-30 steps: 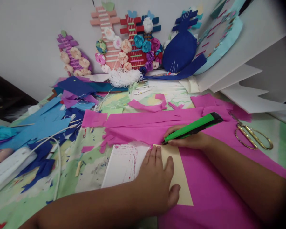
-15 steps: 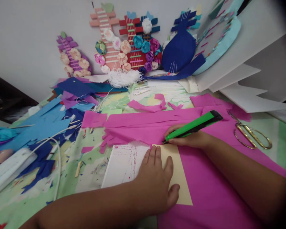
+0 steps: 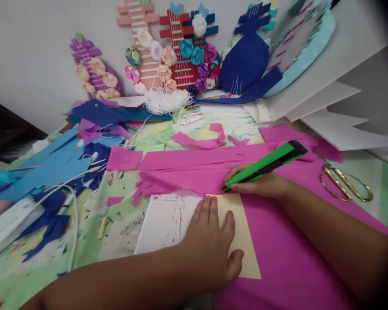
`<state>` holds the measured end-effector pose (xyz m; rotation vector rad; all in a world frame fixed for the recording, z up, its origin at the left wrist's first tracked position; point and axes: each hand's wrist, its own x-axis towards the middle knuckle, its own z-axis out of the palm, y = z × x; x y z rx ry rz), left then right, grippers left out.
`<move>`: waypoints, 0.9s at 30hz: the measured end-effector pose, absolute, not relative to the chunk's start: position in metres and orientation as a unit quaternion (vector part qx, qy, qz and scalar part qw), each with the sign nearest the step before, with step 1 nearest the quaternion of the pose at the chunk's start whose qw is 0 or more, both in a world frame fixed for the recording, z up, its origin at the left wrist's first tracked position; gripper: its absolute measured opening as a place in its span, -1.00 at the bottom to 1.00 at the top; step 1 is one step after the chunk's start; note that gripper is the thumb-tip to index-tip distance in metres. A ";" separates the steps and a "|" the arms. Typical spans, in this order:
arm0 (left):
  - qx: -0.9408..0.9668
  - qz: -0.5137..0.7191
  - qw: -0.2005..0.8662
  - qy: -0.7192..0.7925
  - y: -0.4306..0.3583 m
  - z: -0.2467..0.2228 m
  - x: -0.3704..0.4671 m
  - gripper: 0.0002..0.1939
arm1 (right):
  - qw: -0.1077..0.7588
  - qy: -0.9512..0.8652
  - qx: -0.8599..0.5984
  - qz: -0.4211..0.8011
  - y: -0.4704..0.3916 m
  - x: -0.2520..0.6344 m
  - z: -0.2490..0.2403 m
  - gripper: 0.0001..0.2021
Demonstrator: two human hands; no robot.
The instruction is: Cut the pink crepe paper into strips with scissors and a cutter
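My left hand (image 3: 210, 241) lies flat with fingers spread, pressing on a cream card (image 3: 249, 258) and the edge of a white sheet (image 3: 163, 224) marked with pink strokes. In my right hand (image 3: 261, 185) is a green and black cutter (image 3: 265, 165), its tip down at the card's top edge, just beyond my left fingertips. Magenta paper (image 3: 278, 258) spreads under and to the right of the card. Pink strips (image 3: 194, 159) run along the far side of it. The cutter's blade is too small to make out.
Gold-handled scissors (image 3: 345, 185) lie at the right. Blue paper scraps (image 3: 58, 165), a white power strip (image 3: 14, 228) and its cable are at the left. Decorated instrument shapes (image 3: 181, 56), white yarn (image 3: 168, 102) and folded white boards (image 3: 330, 94) stand or lie at the back.
The view has shifted slightly, with the background things moving up and outward. My right hand and the cutter show a small shift; my left hand stays pressed in the same place.
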<state>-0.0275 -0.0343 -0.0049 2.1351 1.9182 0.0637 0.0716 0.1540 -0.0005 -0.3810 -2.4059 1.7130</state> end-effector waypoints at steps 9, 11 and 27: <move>0.731 0.007 0.147 0.666 -0.033 -0.003 -0.027 -0.33 | 0.076 -0.796 -0.139 0.585 0.153 0.071 -0.001 -0.80; 0.731 0.010 0.148 0.666 -0.032 -0.003 -0.027 -0.33 | 0.072 -0.800 -0.140 0.579 0.152 0.071 -0.001 -0.80; 0.733 0.013 0.143 0.665 -0.032 -0.002 -0.027 -0.33 | 0.077 -0.805 -0.151 0.568 0.150 0.069 -0.002 -0.78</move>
